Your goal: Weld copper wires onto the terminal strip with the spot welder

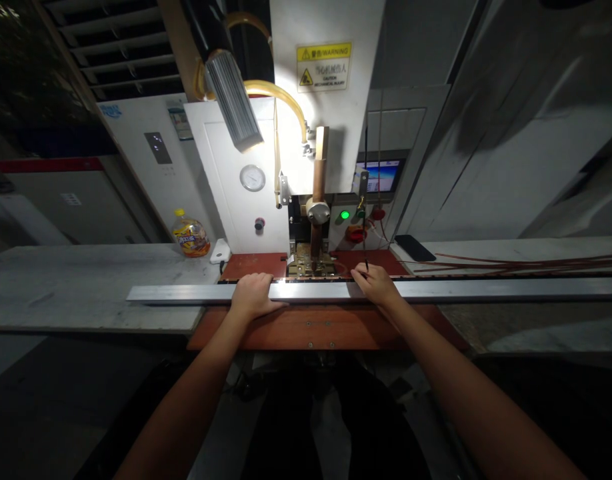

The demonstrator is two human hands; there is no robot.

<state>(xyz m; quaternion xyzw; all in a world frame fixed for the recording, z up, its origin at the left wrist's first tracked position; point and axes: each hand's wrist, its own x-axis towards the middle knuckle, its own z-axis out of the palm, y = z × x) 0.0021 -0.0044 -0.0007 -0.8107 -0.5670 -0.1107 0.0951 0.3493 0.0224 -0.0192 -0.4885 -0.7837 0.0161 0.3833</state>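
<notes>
A long silver metal bar (176, 293) lies crosswise in front of a machine's copper electrode rod (317, 175). My left hand (253, 295) is closed over the bar left of the electrode, its thumb stretched along the near side. Right of the electrode, my right hand (379, 285) rests at the bar with its fingers pinched around a thin dark stick or wire (367, 259). Along the bar's far edge runs a narrow dark strip with copper-coloured spots. Under the electrode tip sits a brass-coloured metal fixture (301, 259).
A reddish-brown board (286, 337) supports the bar. On the left table stand a bottle of orange liquid (191, 235) and a small white box (221, 251). At right lie a black phone (415, 248) and several long brown strips (526, 262). A lamp (235, 100) hangs overhead.
</notes>
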